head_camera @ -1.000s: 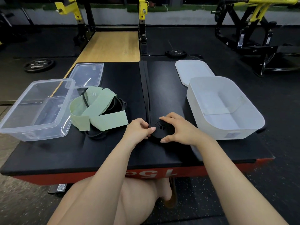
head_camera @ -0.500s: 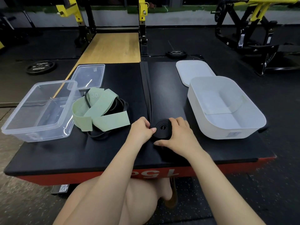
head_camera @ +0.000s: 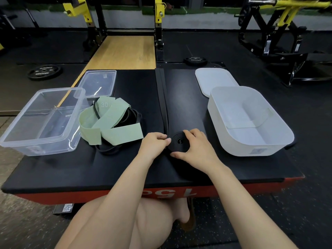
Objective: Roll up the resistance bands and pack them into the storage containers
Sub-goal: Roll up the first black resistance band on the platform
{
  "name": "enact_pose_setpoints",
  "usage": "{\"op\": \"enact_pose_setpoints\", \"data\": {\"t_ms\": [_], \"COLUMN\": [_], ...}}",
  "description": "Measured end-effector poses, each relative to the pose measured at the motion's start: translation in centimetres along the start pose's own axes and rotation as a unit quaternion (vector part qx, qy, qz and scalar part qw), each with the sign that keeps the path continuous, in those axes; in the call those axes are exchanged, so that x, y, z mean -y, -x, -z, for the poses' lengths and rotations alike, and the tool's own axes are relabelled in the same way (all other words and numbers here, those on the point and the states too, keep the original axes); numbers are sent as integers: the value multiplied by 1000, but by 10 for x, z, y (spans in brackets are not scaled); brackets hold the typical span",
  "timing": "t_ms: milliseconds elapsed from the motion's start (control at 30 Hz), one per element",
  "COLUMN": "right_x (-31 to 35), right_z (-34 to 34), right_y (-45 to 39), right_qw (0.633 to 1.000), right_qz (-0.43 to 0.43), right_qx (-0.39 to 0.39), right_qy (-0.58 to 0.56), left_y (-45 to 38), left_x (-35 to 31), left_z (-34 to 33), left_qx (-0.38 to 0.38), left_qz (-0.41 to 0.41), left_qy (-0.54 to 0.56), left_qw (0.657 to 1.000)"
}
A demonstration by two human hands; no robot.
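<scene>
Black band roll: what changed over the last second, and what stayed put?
Little changed: the right hand shifted its grip around the black band roll, thumb now at the near edge, while the left hand keeps pinching it. The green band and both containers stayed in place.

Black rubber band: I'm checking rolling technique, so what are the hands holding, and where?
Both hands hold the coiled black rubber resistance band by its rim: left hand pinches the left edge, right hand cups the right and near edge.
</scene>
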State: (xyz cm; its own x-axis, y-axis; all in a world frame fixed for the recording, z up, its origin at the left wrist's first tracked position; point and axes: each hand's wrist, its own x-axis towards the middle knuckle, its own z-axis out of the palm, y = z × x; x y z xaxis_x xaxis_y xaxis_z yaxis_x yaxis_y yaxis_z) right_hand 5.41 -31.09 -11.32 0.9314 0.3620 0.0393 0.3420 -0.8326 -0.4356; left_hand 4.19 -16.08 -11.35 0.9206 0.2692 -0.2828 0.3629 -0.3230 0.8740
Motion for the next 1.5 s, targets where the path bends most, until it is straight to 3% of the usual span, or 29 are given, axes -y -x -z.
{"op": "enact_pose_setpoints", "data": {"t_ms": [267, 533, 700, 1033, 1200, 1500], "right_x": [-11, -14, -10, 14, 14, -3], "right_z": [20, 23, 17, -6, -16, -1], "right_y": [-17, -22, -15, 8, 6, -4], "right_qw": [991, 985, 990, 999, 997, 1000], "right_qz": [53, 71, 34, -48, -49, -5], "right_qx": [125, 156, 135, -9, -67, 7], "right_qy": [-2, -9, -37, -2, 5, -30], "left_y": [0, -4, -6, 1, 0, -5], "left_x": [2, 0, -2, -4, -2, 3], "left_z": [2, -1, -3, -5, -3, 0], "left_qx": [19, 30, 26, -7, -10, 17], "left_qz": [5, 6, 9, -18, -22, -31], "left_qy": [3, -53, -95, -151, -115, -26], "left_qw": [1000, 998, 995, 988, 993, 999]}}
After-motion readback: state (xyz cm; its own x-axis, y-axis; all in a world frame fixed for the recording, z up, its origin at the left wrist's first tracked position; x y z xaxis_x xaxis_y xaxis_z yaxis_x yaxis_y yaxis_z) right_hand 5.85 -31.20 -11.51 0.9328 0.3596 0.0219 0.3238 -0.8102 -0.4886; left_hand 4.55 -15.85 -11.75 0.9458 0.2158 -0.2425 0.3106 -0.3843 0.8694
